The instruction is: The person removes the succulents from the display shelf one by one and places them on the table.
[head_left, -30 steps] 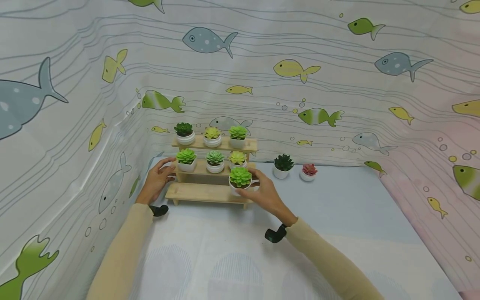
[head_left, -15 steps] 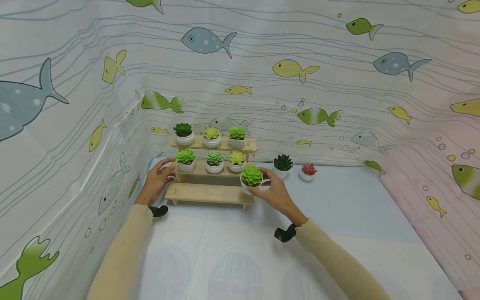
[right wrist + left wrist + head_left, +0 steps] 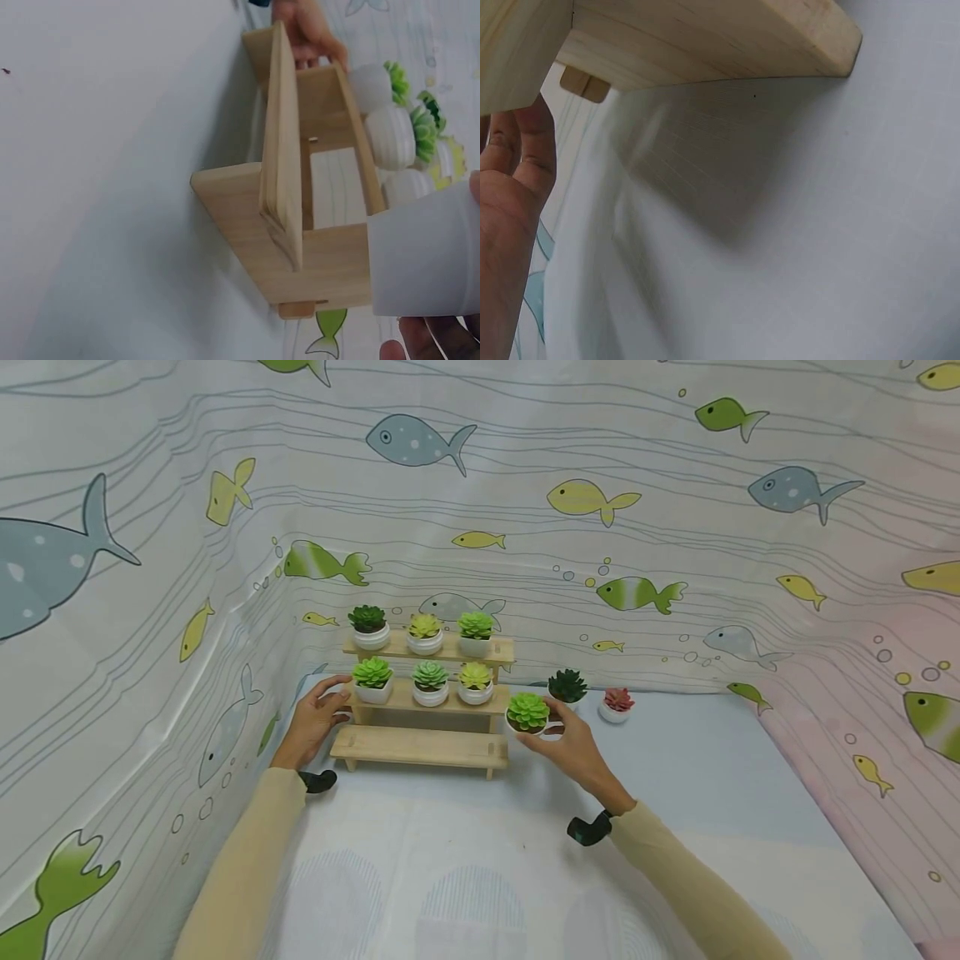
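My right hand grips a white pot with a bright green succulent, thumb in front and fingers behind. The pot is just off the right end of a three-tier wooden plant stand; its white wall fills the lower right of the right wrist view. My left hand holds the stand's left end near the middle tier, fingers partly hidden behind the wood. Three potted succulents stand on the top tier and three on the middle tier, among them a yellow-green one. The lowest tier is bare.
Behind my right hand stands a dark green potted succulent. A small red one sits to its right on the pale blue cloth. Fish-printed fabric walls the back and sides close behind the stand.
My right hand has carried the bright green potted succulent rightward from over the lowest tier to beyond the stand's right end. My left hand stays in place.
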Motion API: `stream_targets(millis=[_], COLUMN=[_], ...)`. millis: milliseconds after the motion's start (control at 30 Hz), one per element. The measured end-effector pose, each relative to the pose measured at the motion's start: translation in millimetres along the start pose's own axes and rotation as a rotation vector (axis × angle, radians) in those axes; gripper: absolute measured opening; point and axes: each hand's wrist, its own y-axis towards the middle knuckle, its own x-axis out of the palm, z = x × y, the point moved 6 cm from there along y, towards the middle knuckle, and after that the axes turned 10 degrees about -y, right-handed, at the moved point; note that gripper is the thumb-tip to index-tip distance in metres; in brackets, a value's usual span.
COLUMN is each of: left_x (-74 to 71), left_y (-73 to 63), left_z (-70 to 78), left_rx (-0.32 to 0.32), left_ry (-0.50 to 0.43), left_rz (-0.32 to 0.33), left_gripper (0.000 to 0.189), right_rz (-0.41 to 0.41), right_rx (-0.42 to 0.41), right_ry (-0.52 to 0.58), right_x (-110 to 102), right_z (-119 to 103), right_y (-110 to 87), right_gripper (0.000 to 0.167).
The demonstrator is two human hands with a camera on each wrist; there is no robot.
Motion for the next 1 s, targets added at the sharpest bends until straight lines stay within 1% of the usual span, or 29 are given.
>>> stream_targets(millis=[67,200,300,367,567,700,800,1000], left_x=[-0.6,-8.0,-12.3,-10.1,2.3,2.3,-0.5,-10.3], left_y=[0.3,6.3,9.8,8.4,-3.1,-3.3,-0.1,9.5], left_z=[-0.8,-9.4,-14.9,-12.9,2.2,2.4,-1.4,-14.8], left_rx=[-0.004,-0.006,-0.005,-0.008,-0.024,-0.027,-0.025,0.001], left_ry=[0.001,0.003,-0.005,-0.006,0.006,0.008,0.010,0.017], left_rz=[0.000,0.020,0.021,0.013,0.006,0.009,0.006,0.010], left_gripper=[0.045,0.044,0.045,0.046,0.049,0.049,0.050,0.047], right_rz=[-0.001,0.000,0.003,0.007,0.018,0.020,0.024,0.048], right_rx=[0.023,0.049,0.065,0.072,0.077,0.105,0.121,0.136], right_ry=[0.004,0.012,0.028,0.036,0.037,0.024,0.021,0.020], right_x=[-3,-8,-12,-15,-23,-29,-32,-41], right_z=[4,11,16,19,28,35,39,50], right_y=[-1.1,-2.5,-3.3,-3.7,-4.3,-6.1,-7.7,-10.4], right_gripper=[0.085,0.086,0.086,0.085,0.085,0.088,0.090,0.090])
